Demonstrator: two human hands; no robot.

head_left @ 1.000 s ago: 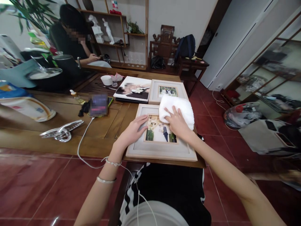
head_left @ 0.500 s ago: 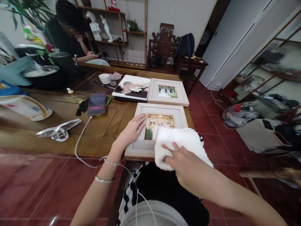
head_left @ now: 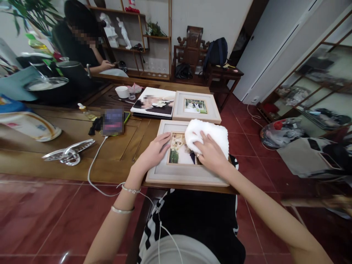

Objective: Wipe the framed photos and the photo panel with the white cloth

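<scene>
A pale wooden picture frame (head_left: pixel 187 179) with a small photo inside lies flat at the near edge of the table. My left hand (head_left: pixel 154 153) rests on its left side, fingers stretched out flat over the mat. On the frame's upper right part is a folded, fluffy white cloth (head_left: pixel 216 132). My right hand (head_left: pixel 212 153) presses this cloth down, with fingers spread into it and the thumb tucked in a fold. Part of the photo is hidden by the cloth and hand.
Behind lie a second picture frame (head_left: pixel 198 118) and a large photo album (head_left: pixel 144 104). To the left are a charging phone (head_left: pixel 112 121), a silver metal clip-like object (head_left: pixel 68 153) and a white bag (head_left: pixel 33 123). Another person (head_left: pixel 82 47) sits across the table.
My right hand and the white cloth have moved up and away from me, from the frame's lower right to its upper right. My left hand stays in place.
</scene>
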